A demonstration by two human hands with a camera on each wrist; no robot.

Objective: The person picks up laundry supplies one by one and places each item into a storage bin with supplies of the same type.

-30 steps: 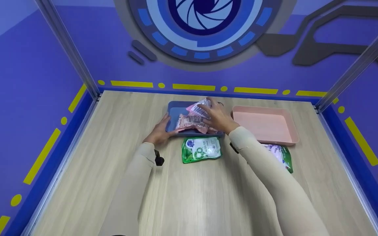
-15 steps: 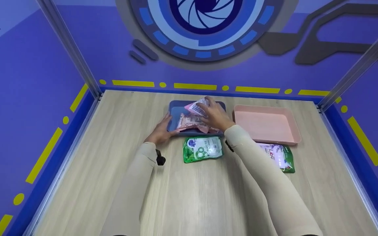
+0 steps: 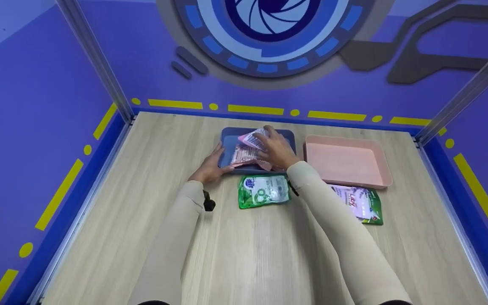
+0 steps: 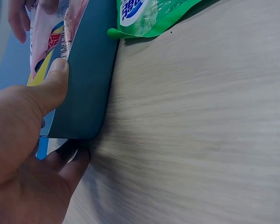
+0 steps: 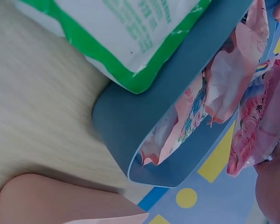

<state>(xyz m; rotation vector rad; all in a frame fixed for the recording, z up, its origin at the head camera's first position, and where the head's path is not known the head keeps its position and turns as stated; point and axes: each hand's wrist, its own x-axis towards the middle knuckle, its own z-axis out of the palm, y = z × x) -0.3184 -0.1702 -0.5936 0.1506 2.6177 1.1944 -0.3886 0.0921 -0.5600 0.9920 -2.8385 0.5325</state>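
Note:
A blue tray [image 3: 231, 142] lies near the back of the table. My left hand [image 3: 210, 167] grips its near left corner; in the left wrist view the thumb [image 4: 58, 74] lies over the front rim and fingers sit against the outside. My right hand [image 3: 277, 149] pinches a pink, flower-printed packet [image 5: 256, 116], held tilted over the tray. Below it, more pink packets [image 3: 244, 156] lie inside the tray, partly hidden by the right hand. A green and white pouch [image 3: 264, 190] lies flat just in front of the tray.
To the right stands a pink tray [image 3: 347, 163] with nothing inside. A purple and green pouch [image 3: 358, 204] lies before it, partly behind the right sleeve. Blue-purple panels [image 3: 176, 89] with metal posts border the table at the back and sides.
The right hand and its pink packet have shifted only slightly over the tray. The head view has moved a little, and more of the purple pouch shows beside the right sleeve.

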